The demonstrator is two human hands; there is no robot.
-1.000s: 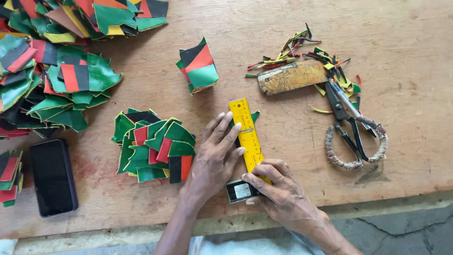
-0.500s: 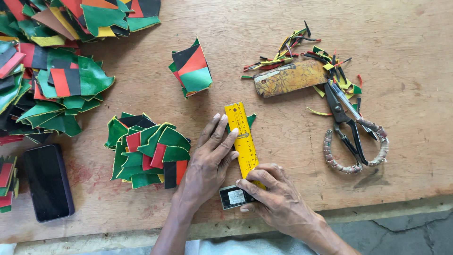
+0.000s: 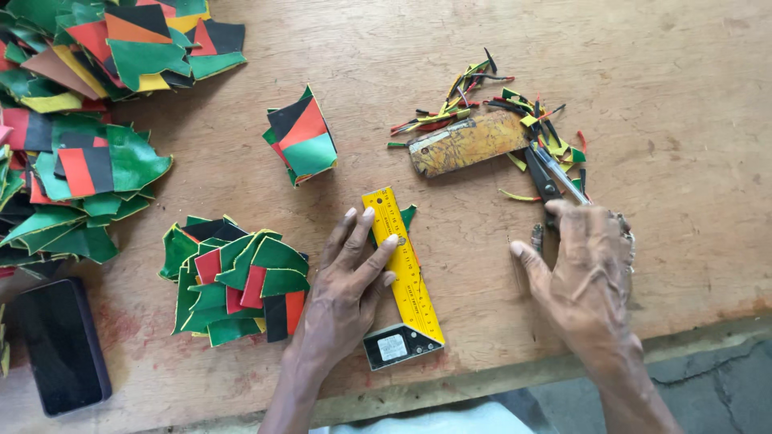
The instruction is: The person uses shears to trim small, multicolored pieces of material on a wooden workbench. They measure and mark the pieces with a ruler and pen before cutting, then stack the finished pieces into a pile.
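Wooden table (image 3: 450,48): bare boards, worn, front edge at bottom of view.

Big heap of cloth pieces (image 3: 72,120) at far left, green, red, black, yellow, spilling from top edge down left side.

Smaller stack of cloth pieces (image 3: 233,281), mostly green with red and black, lying just left of left hand.

Dark phone (image 3: 60,345) flat at lower left corner, screen up, below the big heap.

Left hand (image 3: 346,289): fingers spread flat, pressing down on yellow ruler (image 3: 402,265). Not gripping, palm down, fingertips across upper half of ruler. Small green scrap (image 3: 408,215) poking out from under ruler at its upper right edge.

Right hand (image 3: 583,277): well apart from ruler, resting over handles of scissors (image 3: 551,181). Fingers loosely curled, thumb out to left. Handles hidden under hand; cannot tell whether fingers are through them or only on top. Blades showing above fingertips, pointing up and left.

Ruler lying slantwise, near centre bottom, lower end carrying a dark block with pale label (image 3: 398,347).

Folded cloth bundle (image 3: 301,137), black, orange-red, green, alone above ruler.

Brown oblong block (image 3: 470,143) beside scissor tips, stained, lying flat.

Thin trimmings (image 3: 458,92), strips of green, yellow, red, black, scattered around block and blades.
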